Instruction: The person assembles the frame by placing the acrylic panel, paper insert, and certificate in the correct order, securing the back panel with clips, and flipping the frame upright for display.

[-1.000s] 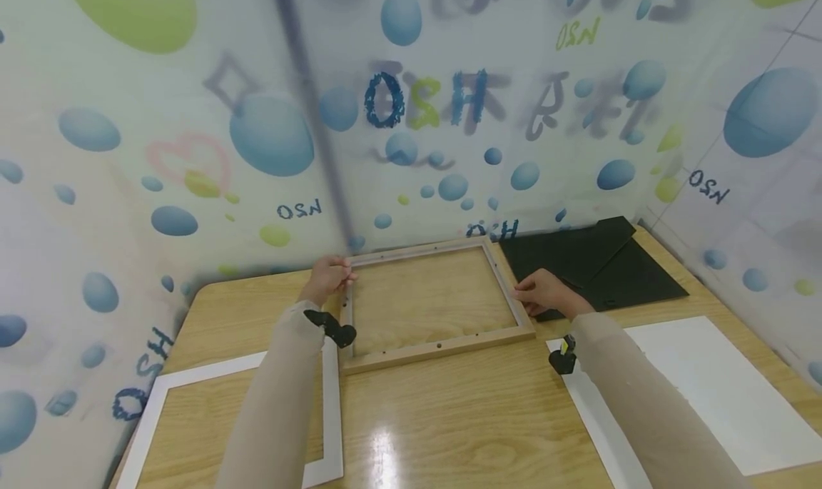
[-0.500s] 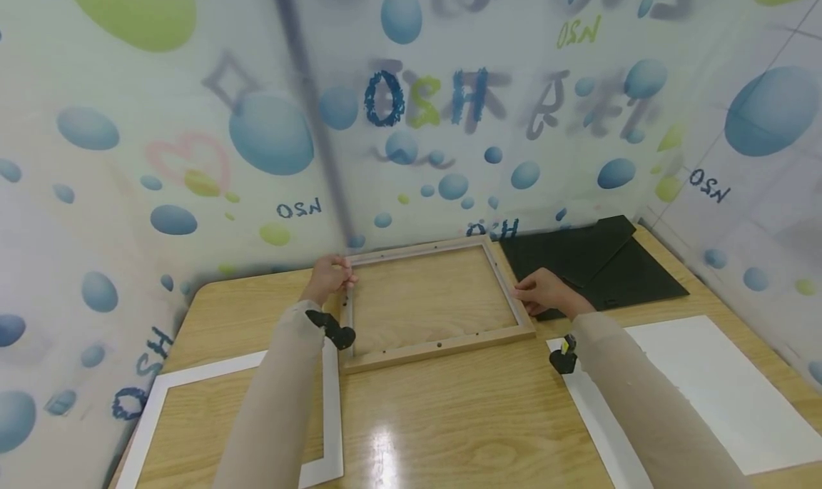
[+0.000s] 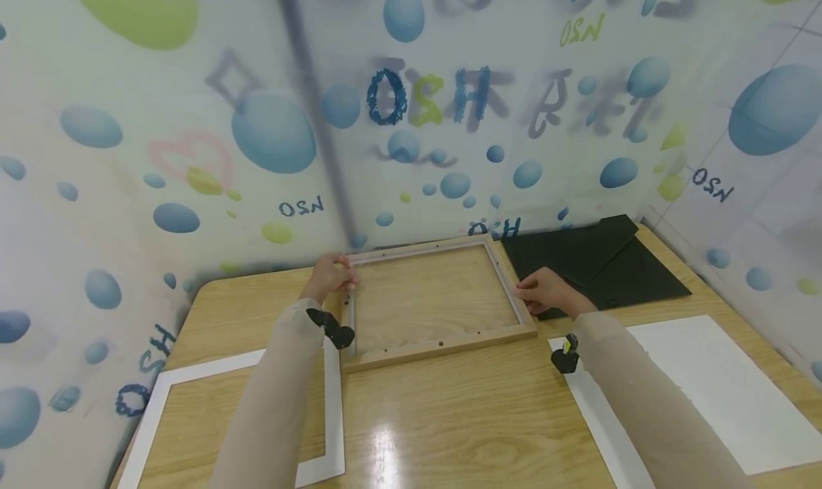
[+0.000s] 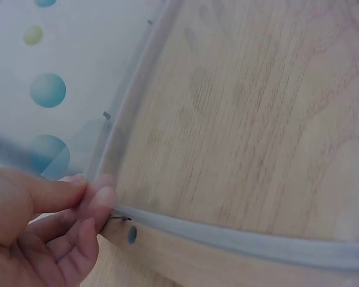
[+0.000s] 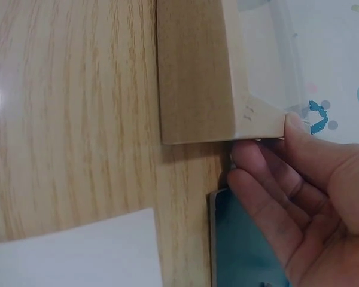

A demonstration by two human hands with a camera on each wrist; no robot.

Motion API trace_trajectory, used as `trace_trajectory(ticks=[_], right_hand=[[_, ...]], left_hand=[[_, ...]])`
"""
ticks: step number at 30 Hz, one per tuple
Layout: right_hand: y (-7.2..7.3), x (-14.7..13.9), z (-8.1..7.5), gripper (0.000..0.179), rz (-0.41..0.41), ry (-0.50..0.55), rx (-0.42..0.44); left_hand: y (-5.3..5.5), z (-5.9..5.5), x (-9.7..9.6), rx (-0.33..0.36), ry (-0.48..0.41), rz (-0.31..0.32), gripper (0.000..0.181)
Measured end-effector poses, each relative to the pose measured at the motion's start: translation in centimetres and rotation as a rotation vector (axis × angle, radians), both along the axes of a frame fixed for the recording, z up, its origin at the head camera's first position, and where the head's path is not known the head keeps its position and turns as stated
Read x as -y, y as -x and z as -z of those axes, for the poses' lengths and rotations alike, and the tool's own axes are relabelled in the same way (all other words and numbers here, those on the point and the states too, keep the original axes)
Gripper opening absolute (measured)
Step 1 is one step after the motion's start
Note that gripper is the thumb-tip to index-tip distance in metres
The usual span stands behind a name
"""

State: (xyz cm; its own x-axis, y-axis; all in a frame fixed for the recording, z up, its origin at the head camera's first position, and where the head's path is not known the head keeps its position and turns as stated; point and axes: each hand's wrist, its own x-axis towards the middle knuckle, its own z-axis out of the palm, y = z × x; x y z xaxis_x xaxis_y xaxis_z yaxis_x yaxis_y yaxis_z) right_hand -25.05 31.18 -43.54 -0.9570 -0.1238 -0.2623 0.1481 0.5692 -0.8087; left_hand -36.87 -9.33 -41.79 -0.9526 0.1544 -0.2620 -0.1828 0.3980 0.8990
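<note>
A: Where does the wooden frame [image 3: 437,303] lie?

B: Flat on the desk [image 3: 449,417], toward the far wall, its long axis running left to right across the person's front. Both arms reach forward to it, one to each short side.

A: And the left hand [image 3: 330,276]?

B: It is at the frame's far left corner. In the left wrist view its fingertips [image 4: 99,194] pinch the corner, where a clear sheet's edge [image 4: 239,242] lies in the frame.

A: The right hand [image 3: 546,293]?

B: It is at the near right corner. The thumb presses the corner's outer edge, and the other fingers [image 5: 269,197] lie nearly straight along the outside, over a black board [image 3: 597,260] lying just beside the frame.

A: Which hand is nearer?

B: Neither; both already touch it, at diagonally opposite corners.
</note>
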Motion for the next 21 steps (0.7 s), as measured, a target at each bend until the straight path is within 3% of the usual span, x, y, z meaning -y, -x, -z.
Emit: trace_trajectory(ticks=[3, 7, 10, 21], right_hand=[[0.0, -0.1, 0.0, 0.034, -0.008, -0.005, -0.008], [0.0, -0.1, 0.0, 0.035, -0.013, -0.005, -0.011], [0.0, 0.0, 0.1, 0.034, -0.014, 0.002, -0.009], [0.0, -0.1, 0.1, 0.035, -0.004, 0.003, -0.012]], left_hand=[[0.0, 0.1, 0.0, -0.053, 0.074, -0.010, 0.023], [-0.1, 0.4, 0.0, -0.187, 0.211, -0.040, 0.020], [0.0, 1.0, 0.1, -0.261, 0.243, -0.062, 0.019], [0.1, 2.0, -0.4, -0.344, 0.308, -0.083, 0.020]])
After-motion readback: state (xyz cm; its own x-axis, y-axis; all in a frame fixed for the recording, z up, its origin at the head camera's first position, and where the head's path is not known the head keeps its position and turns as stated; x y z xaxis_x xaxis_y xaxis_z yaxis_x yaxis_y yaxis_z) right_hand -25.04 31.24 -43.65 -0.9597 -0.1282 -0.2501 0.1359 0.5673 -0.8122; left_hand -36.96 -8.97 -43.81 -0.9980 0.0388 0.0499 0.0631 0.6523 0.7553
